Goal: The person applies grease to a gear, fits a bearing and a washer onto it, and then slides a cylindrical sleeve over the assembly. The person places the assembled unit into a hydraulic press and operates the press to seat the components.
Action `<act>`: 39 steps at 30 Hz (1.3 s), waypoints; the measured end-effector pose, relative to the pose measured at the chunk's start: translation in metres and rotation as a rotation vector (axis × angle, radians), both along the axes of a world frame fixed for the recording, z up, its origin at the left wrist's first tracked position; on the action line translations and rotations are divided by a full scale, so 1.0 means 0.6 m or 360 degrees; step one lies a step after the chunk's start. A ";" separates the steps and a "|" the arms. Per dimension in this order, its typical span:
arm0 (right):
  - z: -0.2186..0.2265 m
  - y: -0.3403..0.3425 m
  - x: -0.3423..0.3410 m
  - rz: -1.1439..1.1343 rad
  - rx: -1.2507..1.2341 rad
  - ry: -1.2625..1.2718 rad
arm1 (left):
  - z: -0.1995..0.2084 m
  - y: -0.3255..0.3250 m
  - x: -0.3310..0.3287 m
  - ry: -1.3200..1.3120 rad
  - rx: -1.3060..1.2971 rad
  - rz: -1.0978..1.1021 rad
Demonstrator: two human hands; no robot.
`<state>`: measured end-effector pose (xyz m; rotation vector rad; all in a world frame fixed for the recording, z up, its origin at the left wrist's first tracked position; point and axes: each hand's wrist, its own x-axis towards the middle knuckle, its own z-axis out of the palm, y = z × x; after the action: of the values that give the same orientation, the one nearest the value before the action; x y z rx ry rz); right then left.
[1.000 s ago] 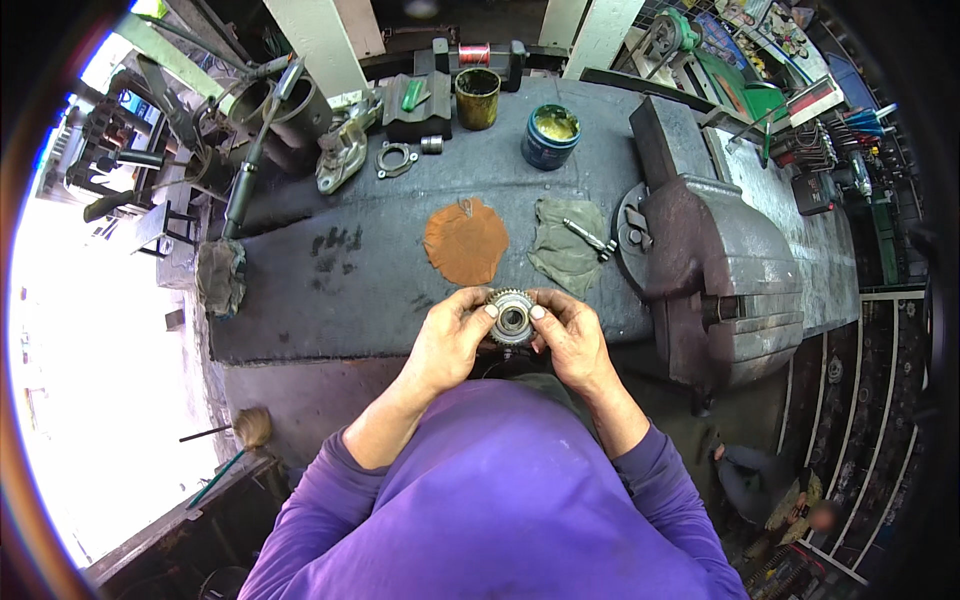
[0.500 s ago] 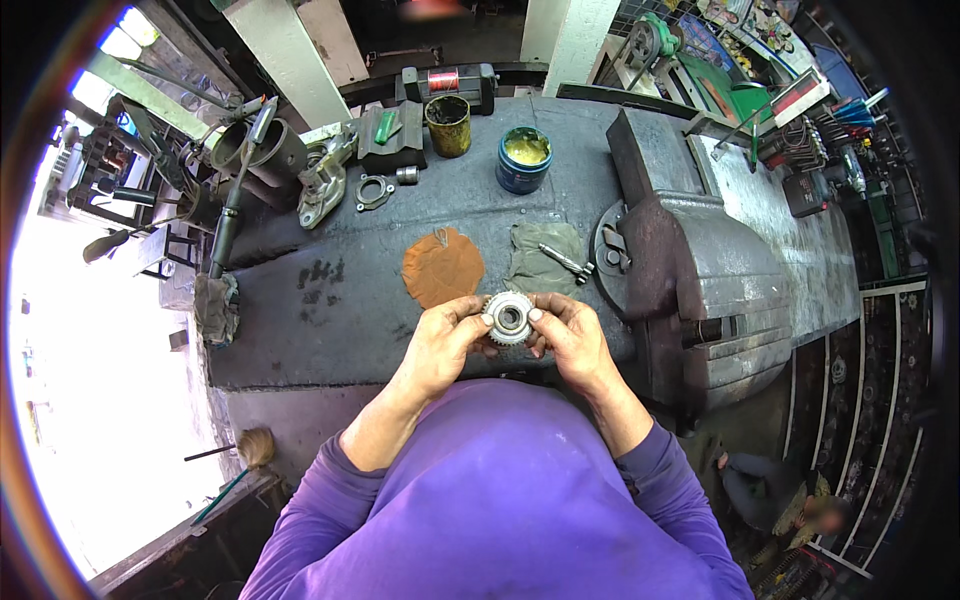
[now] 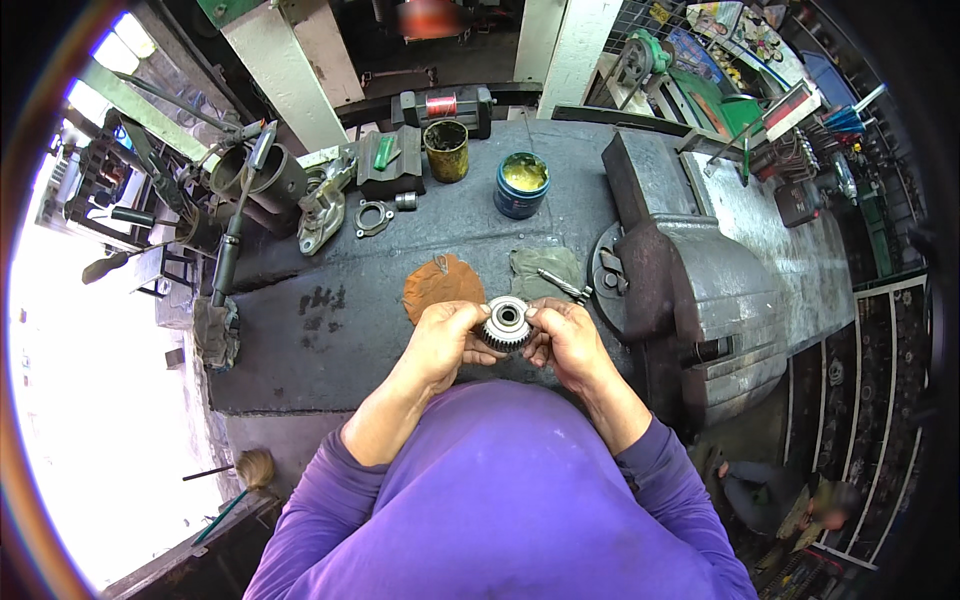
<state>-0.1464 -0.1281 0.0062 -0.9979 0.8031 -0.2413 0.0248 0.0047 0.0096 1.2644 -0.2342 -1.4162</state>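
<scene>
A silvery gear (image 3: 507,325) with a round central bore is held between my two hands, over the near edge of the bench. My left hand (image 3: 446,340) grips its left side, thumb at the upper rim and fingers curled below. On the other side my right hand (image 3: 568,343) pinches it in the same way. The gear's toothed edge faces me. Just beyond my left hand lies an orange cloth (image 3: 440,284). Past my right hand, a small metal shaft-like part (image 3: 563,284) rests on a grey-green rag (image 3: 543,268).
A large bench vise (image 3: 720,310) stands at the right. Farther back are a blue tub of yellowish grease (image 3: 523,186), a grimy yellow can (image 3: 446,151), a metal flange (image 3: 373,219) and a cast housing (image 3: 325,208). A person (image 3: 775,500) is low down at the lower right.
The gear has tilted in my hands, so its toothed side now shows more. Both hands still hold it, their fingers shifted slightly. The whole view has moved a little.
</scene>
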 end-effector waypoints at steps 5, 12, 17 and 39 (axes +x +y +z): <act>0.002 -0.009 0.009 -0.0036 0.0283 0.0078 | -0.015 -0.011 0.025 0.0467 0.0104 -0.0042; 0.008 -0.008 0.004 -0.0108 0.0113 0.0046 | -0.018 -0.017 0.015 0.0274 0.0030 -0.0018; 0.011 -0.009 -0.009 0.0051 -0.0357 0.0050 | -0.012 -0.017 0.024 -0.0199 -0.0013 -0.0194; 0.025 -0.008 -0.010 0.0235 -0.0744 0.0003 | -0.016 0.002 0.003 -0.0538 -0.0222 -0.0034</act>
<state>-0.1526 -0.1328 0.0212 -1.4908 0.6832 -0.3080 0.0266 0.0060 0.0002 1.3829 -0.5678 -1.1758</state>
